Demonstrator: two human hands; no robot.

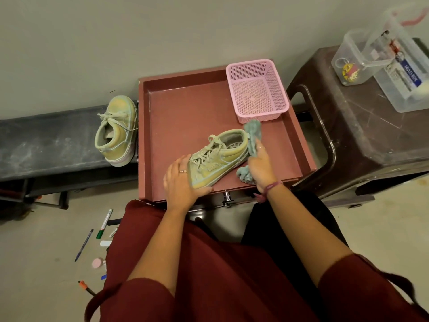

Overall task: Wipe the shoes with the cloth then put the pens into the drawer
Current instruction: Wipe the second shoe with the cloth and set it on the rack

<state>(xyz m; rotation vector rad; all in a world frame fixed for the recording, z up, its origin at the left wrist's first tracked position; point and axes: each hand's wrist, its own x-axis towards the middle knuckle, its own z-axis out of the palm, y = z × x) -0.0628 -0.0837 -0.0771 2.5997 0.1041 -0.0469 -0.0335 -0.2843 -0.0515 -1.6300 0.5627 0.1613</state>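
Note:
A pale green sneaker [220,156] lies on its side inside the open maroon drawer [181,108]. My left hand [181,182] clasps its toe end. My right hand [260,163] holds a grey-green cloth [253,135] against the heel side of the shoe; part of the cloth hangs below my palm. The second sneaker [117,131] stands on a dark bench to the left of the drawer. Several pens and markers lie on the floor at lower left, among them a green-capped marker [104,224], a blue pen [84,245] and an orange-tipped pen [86,288].
A pink mesh basket [257,89] sits in the drawer's far right corner. A brown plastic stool [362,135] on the right carries clear plastic boxes [362,56]. The drawer's metal knob [226,196] faces me. A small pink round object [97,263] lies among the pens.

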